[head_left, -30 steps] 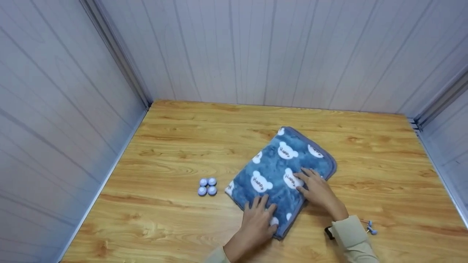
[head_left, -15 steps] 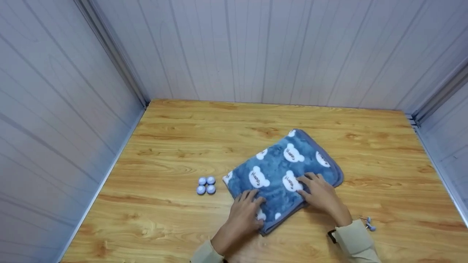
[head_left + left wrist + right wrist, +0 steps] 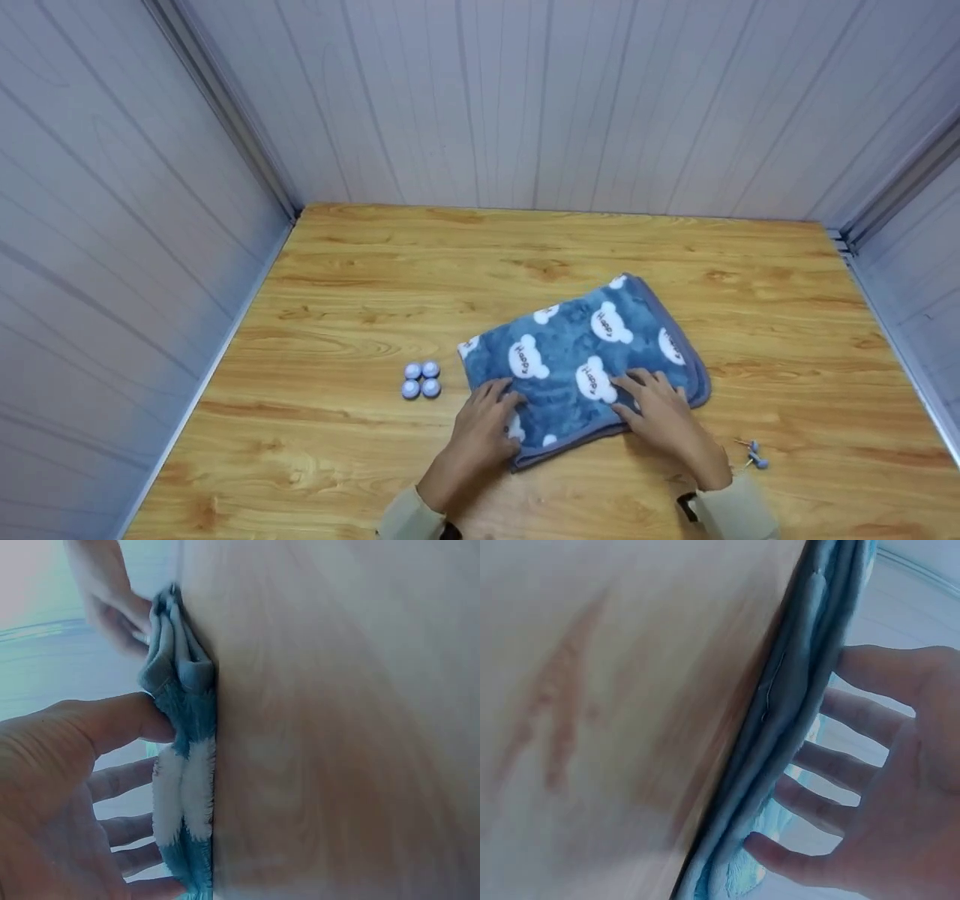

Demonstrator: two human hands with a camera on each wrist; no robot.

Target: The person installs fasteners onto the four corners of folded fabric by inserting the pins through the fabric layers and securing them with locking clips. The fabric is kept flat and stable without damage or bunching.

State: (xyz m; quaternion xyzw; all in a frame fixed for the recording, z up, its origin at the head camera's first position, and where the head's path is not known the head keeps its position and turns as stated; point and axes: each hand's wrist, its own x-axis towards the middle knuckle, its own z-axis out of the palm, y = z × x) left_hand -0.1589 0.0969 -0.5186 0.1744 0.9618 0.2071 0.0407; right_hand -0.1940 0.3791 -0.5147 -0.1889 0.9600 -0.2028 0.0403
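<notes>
A folded blue fleece blanket (image 3: 562, 360), printed with white bear heads reading "Happy" and edged in grey, lies slanted on the table. My left hand (image 3: 484, 427) rests on its near left corner, fingertips touching the top. On the near right part, my right hand (image 3: 660, 412) presses with spread fingers. The left wrist view shows the layered fold of the blanket (image 3: 184, 787) under the thumb and fingers of the left hand (image 3: 67, 795). Seen from the right wrist, the right hand (image 3: 900, 765) touches the top along the grey stacked edge of the blanket (image 3: 787, 705).
Left of the blanket, several small round pale-purple things (image 3: 421, 380) stand in a tight square group. Small blue-headed pin-like pieces (image 3: 756, 455) lie by the right sleeve. White panelled walls (image 3: 525, 105) border the wooden table (image 3: 360, 300) at the back and sides.
Under both hands the blanket has turned clockwise, its far end swinging right and nearer. My left hand has shifted left, and my right hand has come slightly right and closer.
</notes>
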